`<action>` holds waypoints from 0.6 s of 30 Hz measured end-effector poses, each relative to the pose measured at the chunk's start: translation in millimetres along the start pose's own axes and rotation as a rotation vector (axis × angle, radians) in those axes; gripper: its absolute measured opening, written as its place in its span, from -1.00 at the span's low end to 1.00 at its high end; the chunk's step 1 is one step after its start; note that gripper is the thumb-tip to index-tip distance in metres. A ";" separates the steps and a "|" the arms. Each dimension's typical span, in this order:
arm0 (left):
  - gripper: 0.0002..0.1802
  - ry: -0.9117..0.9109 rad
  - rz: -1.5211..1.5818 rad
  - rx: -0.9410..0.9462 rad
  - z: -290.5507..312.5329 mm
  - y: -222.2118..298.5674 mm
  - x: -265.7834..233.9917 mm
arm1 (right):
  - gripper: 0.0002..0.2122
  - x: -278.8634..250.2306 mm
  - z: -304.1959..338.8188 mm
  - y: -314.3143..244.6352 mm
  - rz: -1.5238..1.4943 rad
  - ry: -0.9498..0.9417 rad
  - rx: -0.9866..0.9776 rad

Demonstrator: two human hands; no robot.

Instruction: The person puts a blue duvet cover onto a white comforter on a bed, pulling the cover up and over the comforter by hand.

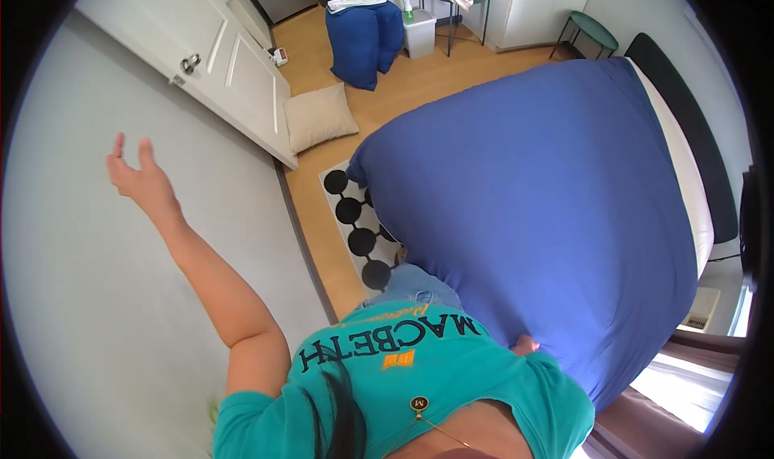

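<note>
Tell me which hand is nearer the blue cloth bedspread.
Right. The right hand is at the blue bedspread; the left hand is well apart from it, in front of the grey wall.

White door [222, 72], black-and-white rug [352, 221], round green table [595, 32]; white cabinet [538, 12] nearby

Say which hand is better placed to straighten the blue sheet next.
Probably the right: the right hand is at the blue sheet, seemingly touching it, though mostly hidden by the sleeve side of the shirt. The left hand is raised toward the grey wall, away from the sheet.
</note>
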State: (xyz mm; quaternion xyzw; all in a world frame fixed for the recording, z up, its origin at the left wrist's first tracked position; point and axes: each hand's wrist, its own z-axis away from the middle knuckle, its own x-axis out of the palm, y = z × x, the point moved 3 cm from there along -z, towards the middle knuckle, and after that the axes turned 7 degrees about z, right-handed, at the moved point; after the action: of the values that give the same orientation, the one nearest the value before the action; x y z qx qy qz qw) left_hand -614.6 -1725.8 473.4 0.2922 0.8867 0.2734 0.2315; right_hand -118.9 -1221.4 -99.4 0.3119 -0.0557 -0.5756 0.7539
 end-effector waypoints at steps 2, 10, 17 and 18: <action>-0.53 -0.110 -0.041 -0.061 -5.0 -20.9 50.1 | -0.06 -22.2 29.1 -59.4 -0.651 0.011 0.172; -0.55 -0.394 -0.034 -0.071 -48.6 -139.2 167.8 | -0.33 -146.4 229.2 -380.5 -0.403 0.478 -0.610; -0.57 -0.720 0.134 -0.080 -92.4 -272.6 305.3 | -0.34 -136.2 354.5 -540.9 -0.233 0.494 -0.825; -0.57 -0.757 0.179 -0.051 -106.6 -289.8 330.2 | -0.34 -131.5 379.0 -555.1 -0.246 0.533 -0.781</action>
State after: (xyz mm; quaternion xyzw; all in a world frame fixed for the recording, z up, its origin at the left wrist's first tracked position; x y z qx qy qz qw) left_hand -1027.3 -1747.2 290.1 0.4426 0.7026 0.1874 0.5248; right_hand -792.8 -1335.9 -57.0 0.1463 0.3966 -0.5384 0.7289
